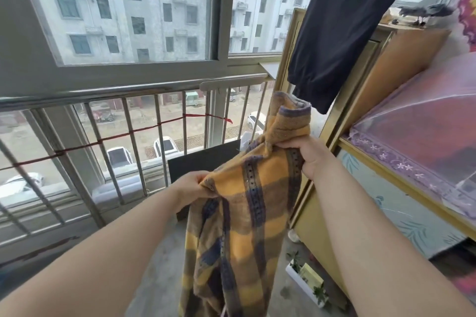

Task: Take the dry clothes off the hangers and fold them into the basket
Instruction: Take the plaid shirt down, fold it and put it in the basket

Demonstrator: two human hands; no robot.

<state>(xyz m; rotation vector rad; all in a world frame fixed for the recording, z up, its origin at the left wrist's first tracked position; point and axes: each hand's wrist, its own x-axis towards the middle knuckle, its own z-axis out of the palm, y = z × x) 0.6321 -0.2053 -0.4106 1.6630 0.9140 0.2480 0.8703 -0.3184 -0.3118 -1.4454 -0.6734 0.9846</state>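
Both hands hold up a yellow plaid garment on a balcony.

Head view: the left hand (192,185) pinches the upper edge of the soft, yellow-and-navy checked garment (247,208); the right hand (309,156) bunches it below the folded end, the rest hanging toward the concrete floor (164,265). Ahead a steel railing (128,121); above, dark trousers (342,20) hang.

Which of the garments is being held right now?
The yellow-and-navy checked knit garment: the left hand pinches its edge and the right hand grips it near its top. The plain dark navy garment hangs above, touched by neither hand.
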